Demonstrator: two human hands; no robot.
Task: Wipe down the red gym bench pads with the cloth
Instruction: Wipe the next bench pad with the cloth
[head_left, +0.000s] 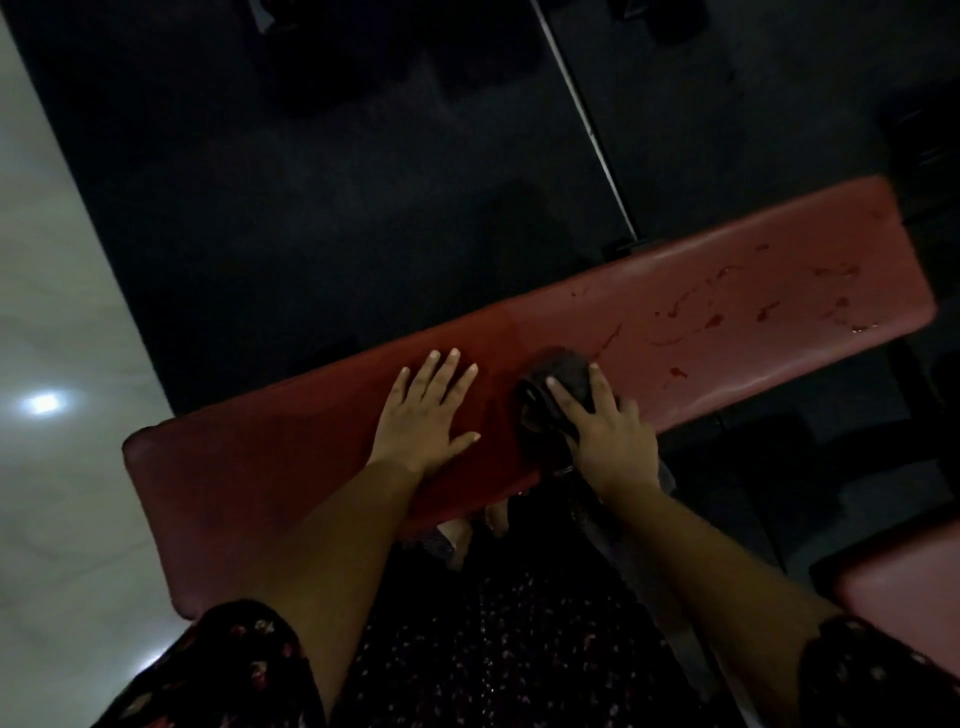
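**Fig. — Wiping pass at mid-bench.** The right hand's fingers (567, 400) lay nearly straight and spread over a bunched dark cloth (569, 370), pressing it down rather than closing round it. The right hand (613, 441) sat close to the near edge of the red bench pad (753, 270), about midway along its length. A tail of the cloth hung off that edge below the wrist.

The left hand's fingers (441, 370) were flat and splayed, holding nothing. The left hand (418, 423) rested palm-down on the pad just beside the cloth, toward the left end, apparently as a brace.

Toward the right end, wet streaks and droplets (711, 319) lay scattered over the paler stretch of the pad — likely the part not yet wiped. A second red pad (904, 597) showed off the near right, apart from the first.

Risks, as judged:
- With only flat fingers on it, the cloth could slide out from under the hand on slick upholstery.
- The hanging tail could drag the bundle off the near edge.
- The bracing palm could slip on a damp surface, the more so with weight leaned over the bench.
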